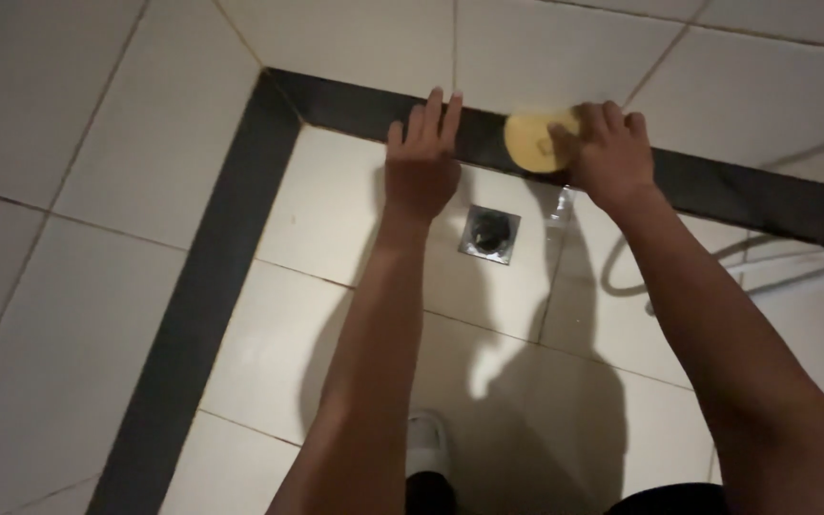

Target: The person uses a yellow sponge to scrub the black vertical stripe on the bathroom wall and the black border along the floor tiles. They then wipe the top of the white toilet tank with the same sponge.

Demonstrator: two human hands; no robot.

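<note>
My right hand (610,153) grips a round yellow sponge (529,143) and presses it against the black tile border (355,107) at the base of the far wall. My left hand (422,162) lies flat with its fingers spread, fingertips on the same black border and palm over the white floor tile, a little left of the sponge. Both arms reach forward over the floor. A square metal floor drain (489,233) sits on the floor between the two wrists.
White wall tiles rise on the left and at the back, meeting in a corner (264,69). A pale hose (774,262) loops over the floor at the right. A white shoe (426,443) shows near the bottom edge.
</note>
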